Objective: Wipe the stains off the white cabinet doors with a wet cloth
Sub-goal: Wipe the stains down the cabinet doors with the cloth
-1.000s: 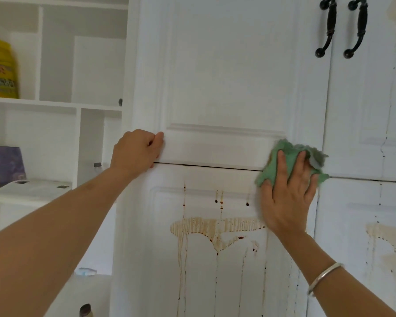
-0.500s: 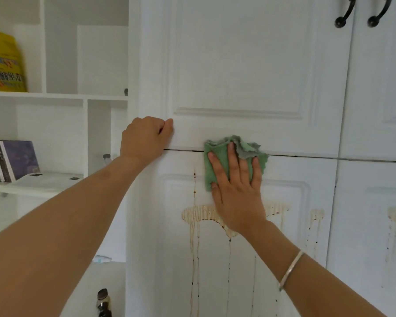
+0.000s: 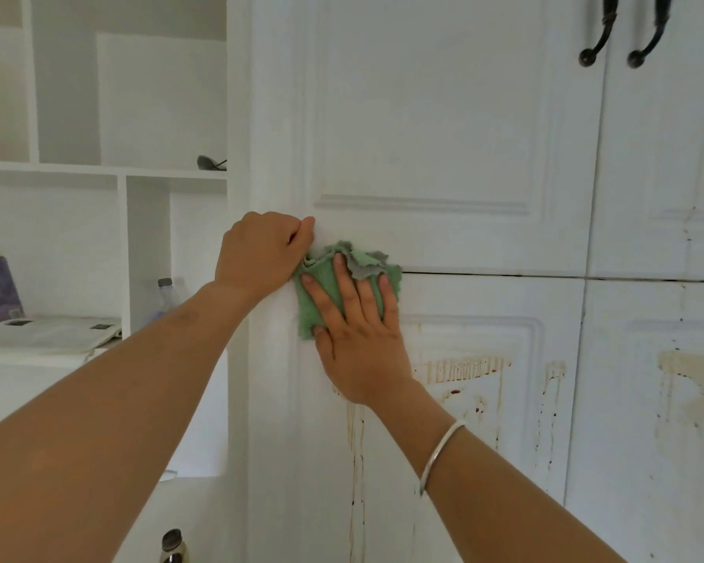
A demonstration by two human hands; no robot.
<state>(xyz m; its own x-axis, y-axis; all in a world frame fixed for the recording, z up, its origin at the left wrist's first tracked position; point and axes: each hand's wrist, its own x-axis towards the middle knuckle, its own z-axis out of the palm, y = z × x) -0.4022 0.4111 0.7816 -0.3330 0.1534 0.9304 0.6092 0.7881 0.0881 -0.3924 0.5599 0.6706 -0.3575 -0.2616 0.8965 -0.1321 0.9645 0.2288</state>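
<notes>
The green cloth (image 3: 316, 296) sits bunched over the seam where the upper door (image 3: 423, 136) meets the lower door (image 3: 484, 461), at the lower door's top left corner. It looks soft, thin and limp, with a frayed grey layer folded over its top edge. We judge it light and, being wet, likely to cling to the paint yet slip from under a loose palm. No pinch is needed: our right hand (image 3: 358, 343) lies flat on it, 4 fingers straight and spread, thumb by its lower edge, pressing rather than clutching. A wide spread of fingers seems the best hold for so floppy a thing. Our left hand (image 3: 261, 253) is curled into a fist holding nothing, braced on the upper door's lower left corner and just touching the cloth.

The doors are smooth painted panels with raised moulding, whose grooves will probably trap residue. Brown and cream stains (image 3: 464, 369) drip down the lower door beside our wrist. A second patch (image 3: 691, 375) marks the neighbouring door (image 3: 647, 481). 2 dark curved handles (image 3: 587, 58) hang above right, and a silver bangle (image 3: 437, 455) circles the right wrist.
</notes>
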